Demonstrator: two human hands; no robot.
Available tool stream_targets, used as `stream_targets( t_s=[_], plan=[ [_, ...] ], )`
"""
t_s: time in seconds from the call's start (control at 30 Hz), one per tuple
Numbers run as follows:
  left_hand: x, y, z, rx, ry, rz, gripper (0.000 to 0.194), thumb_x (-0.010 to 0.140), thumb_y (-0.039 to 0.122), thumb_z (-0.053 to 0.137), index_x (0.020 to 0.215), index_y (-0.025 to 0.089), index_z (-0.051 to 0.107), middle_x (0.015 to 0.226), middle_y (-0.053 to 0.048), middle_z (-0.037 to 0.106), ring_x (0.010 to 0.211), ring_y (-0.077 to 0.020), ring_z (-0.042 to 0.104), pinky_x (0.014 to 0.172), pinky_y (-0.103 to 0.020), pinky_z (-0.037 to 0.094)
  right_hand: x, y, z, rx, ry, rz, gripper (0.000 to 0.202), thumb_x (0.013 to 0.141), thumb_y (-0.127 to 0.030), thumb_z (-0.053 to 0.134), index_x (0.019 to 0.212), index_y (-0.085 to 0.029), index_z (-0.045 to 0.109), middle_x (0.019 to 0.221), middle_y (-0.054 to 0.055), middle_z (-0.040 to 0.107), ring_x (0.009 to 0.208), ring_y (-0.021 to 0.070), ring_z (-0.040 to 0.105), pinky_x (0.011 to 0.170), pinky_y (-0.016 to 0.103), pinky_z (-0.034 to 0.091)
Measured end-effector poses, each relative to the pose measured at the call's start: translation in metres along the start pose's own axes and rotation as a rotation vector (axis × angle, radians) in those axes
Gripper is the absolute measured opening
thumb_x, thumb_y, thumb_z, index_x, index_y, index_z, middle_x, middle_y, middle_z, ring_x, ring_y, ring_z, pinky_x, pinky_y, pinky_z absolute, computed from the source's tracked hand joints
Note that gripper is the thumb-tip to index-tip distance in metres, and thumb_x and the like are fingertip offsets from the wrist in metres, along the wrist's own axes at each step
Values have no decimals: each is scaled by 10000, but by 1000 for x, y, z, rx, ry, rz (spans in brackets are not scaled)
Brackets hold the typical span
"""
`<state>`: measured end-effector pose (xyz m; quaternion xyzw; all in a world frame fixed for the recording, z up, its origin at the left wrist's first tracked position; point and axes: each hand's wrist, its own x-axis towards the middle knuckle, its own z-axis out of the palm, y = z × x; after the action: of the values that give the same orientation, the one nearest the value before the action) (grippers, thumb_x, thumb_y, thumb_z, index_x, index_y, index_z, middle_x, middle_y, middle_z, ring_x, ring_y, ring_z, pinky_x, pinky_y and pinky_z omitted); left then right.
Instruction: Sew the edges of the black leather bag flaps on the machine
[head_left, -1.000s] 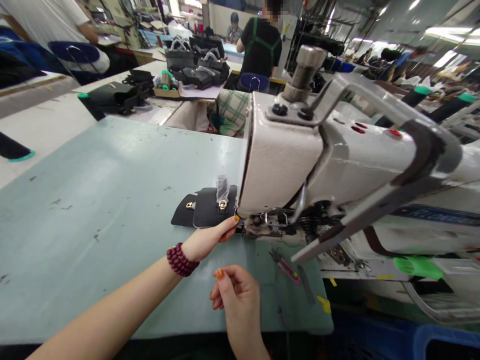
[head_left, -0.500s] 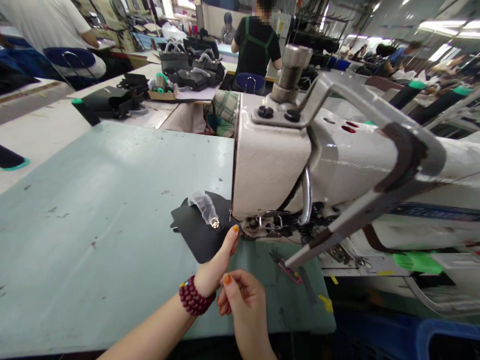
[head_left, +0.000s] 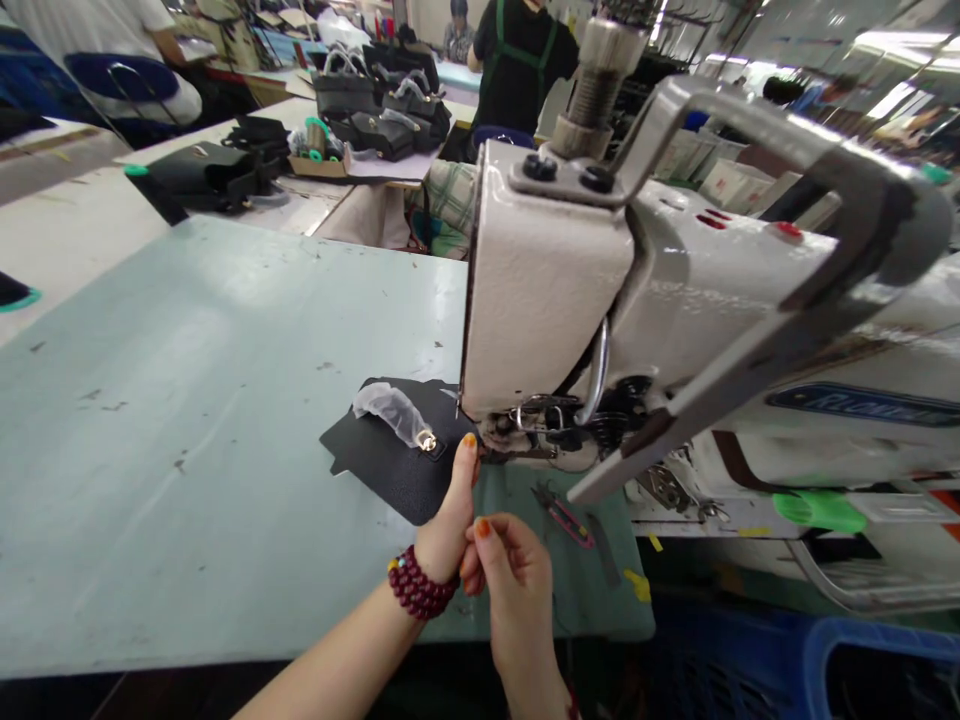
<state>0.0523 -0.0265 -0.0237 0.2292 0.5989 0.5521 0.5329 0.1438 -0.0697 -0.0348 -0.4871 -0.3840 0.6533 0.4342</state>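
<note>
A black leather bag panel (head_left: 386,470) lies on the table, its right edge by the sewing area of the machine. A handle in clear plastic wrap (head_left: 390,412) with a gold ring fitting (head_left: 426,440) is attached to it. My left hand (head_left: 452,510), wearing dark red beads, is closed on the panel's near right edge, thumb on top; its other fingers are mostly hidden. Just beside the left wrist, my right hand (head_left: 514,575) is closed in a pinch. What it pinches, if anything, is too small to make out. Pink-handled thread snips (head_left: 564,518) lie to the right.
The sewing machine's white head (head_left: 551,290) and grey bent bar (head_left: 720,400) stand over the right side of the pale green table (head_left: 187,400). Black bags (head_left: 382,115) fill a table behind. A blue crate (head_left: 817,660) is at lower right. Other people sit farther back.
The panel has turned a little, and its wrapped handle lies flatter. My left thumb keeps its place at the panel's edge. My pinched right hand is slightly higher. The view has shifted.
</note>
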Motion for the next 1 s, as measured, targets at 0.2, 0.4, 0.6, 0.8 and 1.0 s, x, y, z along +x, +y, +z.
stream_targets(
  t_s=[0.2, 0.4, 0.6, 0.8, 1.0],
  plan=[
    [-4, -5, 14, 7, 211, -54, 382, 874, 465, 542, 1108, 194, 676, 1221, -90, 680, 1367, -264, 444, 1105, -364, 394, 6, -2, -10, -77, 44, -38, 411, 870, -516, 629, 696, -145, 612, 499, -43, 461, 448, 69, 418, 441, 160, 334],
    [0, -30, 18, -3, 243, 65, 423, 879, 508, 540, 1122, 185, 664, 1194, -110, 682, 1230, -271, 575, 1060, -383, 448, 23, -13, -17, -293, 94, -227, 308, 919, -413, 572, 802, -147, 671, 608, 0, 558, 552, 114, 511, 509, 191, 407],
    [-50, -78, -54, 50, 251, 347, 411, 958, 432, 447, 1334, 272, 491, 1336, -88, 566, 1235, -291, 537, 995, -449, 486, 42, -18, -6, -417, 8, -283, 392, 978, -405, 467, 762, -140, 658, 654, 25, 596, 574, 123, 532, 543, 202, 428],
    [-10, -32, -151, 981, -129, 800, 518, 974, 288, 446, 1477, 316, 324, 1506, -95, 390, 1368, -318, 384, 1134, -537, 317, 52, -15, 23, -426, 15, -315, 455, 958, -400, 446, 567, -177, 379, 535, -44, 337, 518, 82, 296, 466, 205, 223],
    [76, 45, -125, 1319, -668, 1066, 742, 943, 488, 478, 1548, 198, 161, 1603, -173, 209, 1464, -397, 184, 1162, -599, 226, 56, -14, 27, -384, 3, -275, 433, 950, -408, 431, 587, -178, 380, 556, -41, 348, 530, 83, 293, 476, 212, 212]
  ],
)
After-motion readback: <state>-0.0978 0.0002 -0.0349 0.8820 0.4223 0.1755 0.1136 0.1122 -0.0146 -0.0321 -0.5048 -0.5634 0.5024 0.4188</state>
